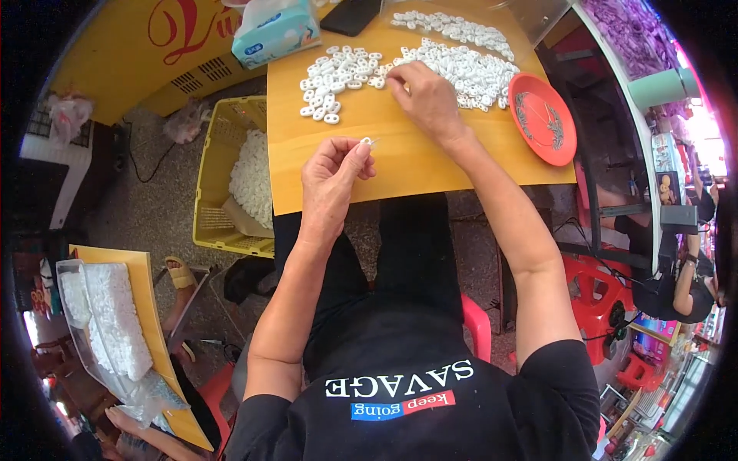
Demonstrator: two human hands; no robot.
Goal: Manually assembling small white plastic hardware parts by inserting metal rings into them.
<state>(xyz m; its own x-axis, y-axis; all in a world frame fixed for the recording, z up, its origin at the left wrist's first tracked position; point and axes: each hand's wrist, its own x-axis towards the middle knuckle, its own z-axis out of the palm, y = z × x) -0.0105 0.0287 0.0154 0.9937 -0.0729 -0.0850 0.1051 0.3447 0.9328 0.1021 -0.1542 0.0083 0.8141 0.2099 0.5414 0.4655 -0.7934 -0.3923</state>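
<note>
My left hand (pixel 330 180) is closed in a pinch above the near part of the yellow table (pixel 453 157). Between its thumb and fingertips sits a small white plastic piece (pixel 366 141), with a thin metal-looking pin sticking out to the right. My right hand (pixel 428 100) reaches farther forward with bent fingers drawn together. Its fingertips are down among the white pieces, between a loose group of two-holed oval pieces (pixel 330 84) on the left and a larger heap (pixel 465 73) on the right. What those fingers grip, if anything, is hidden.
A red dish (pixel 547 146) with small metal parts stands at the table's right edge. Tissue pack (pixel 275 32) and black phone (pixel 352 15) lie at the far side. A yellow crate (pixel 206 177) of white pieces is on the floor left. Another person's arm (pixel 157 438) shows lower left.
</note>
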